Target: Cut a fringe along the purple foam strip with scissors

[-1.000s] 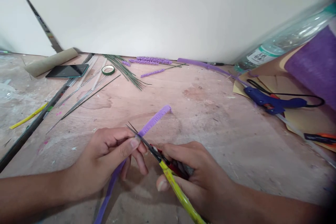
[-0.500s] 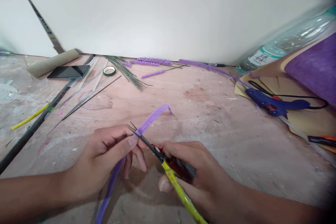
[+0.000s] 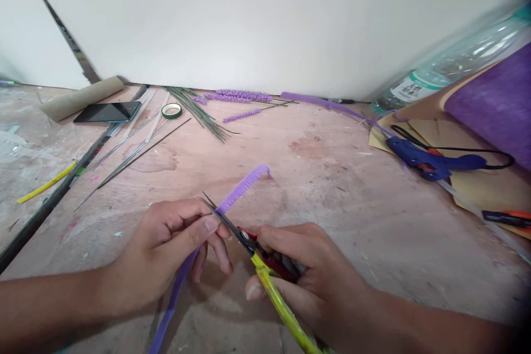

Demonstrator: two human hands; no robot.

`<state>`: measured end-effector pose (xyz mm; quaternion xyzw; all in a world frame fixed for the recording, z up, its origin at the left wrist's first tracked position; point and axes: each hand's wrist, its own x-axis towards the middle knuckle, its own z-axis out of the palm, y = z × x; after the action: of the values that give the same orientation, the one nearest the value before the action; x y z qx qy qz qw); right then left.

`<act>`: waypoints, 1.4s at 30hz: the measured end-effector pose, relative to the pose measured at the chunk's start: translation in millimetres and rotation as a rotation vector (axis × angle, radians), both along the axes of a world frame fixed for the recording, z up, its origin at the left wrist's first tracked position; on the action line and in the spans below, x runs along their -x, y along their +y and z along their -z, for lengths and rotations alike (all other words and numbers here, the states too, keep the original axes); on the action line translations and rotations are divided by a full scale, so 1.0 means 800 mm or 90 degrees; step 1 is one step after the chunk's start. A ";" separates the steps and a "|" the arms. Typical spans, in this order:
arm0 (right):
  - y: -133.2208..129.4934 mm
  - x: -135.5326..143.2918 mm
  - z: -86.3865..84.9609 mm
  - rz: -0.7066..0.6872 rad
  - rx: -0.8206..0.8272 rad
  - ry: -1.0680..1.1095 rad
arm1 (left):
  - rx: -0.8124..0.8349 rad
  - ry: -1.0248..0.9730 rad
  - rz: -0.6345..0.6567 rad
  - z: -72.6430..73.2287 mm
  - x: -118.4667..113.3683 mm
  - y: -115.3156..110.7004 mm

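Observation:
My left hand (image 3: 178,249) pinches a long purple strip (image 3: 244,185) between thumb and forefinger. Its upper end, which shows a row of small cuts along one edge, curls up and to the right. The rest hangs below my palm toward the bottom edge. In my right hand (image 3: 315,271) are scissors (image 3: 249,240) with yellow and dark red handles. Their dark blades lie across the strip just beside my left thumb tip, nearly closed. The lower part of the yellow handle runs out of view.
Green stems (image 3: 199,113) and purple flower sprigs (image 3: 240,96) lie at the back. Leftward are green tape (image 3: 171,111), thin wires (image 3: 136,152), a phone (image 3: 108,112) and a cardboard tube (image 3: 85,98). On the right are a blue glue gun (image 3: 431,160), a plastic bottle (image 3: 452,74) and purple material (image 3: 493,99).
The scissor blades have closed further across the purple strip, and their handles have come closer together. My left hand keeps its pinch in nearly the same place.

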<state>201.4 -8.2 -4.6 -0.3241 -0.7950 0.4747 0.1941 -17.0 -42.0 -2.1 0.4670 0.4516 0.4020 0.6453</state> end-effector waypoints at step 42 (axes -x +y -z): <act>-0.001 0.009 -0.018 -0.069 0.207 0.082 | -0.034 0.032 -0.011 -0.005 0.001 -0.003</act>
<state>194.5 -8.8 9.5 -0.2768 -0.7098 0.6266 0.1642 -17.7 -44.3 1.9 0.4898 0.4610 0.4077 0.6175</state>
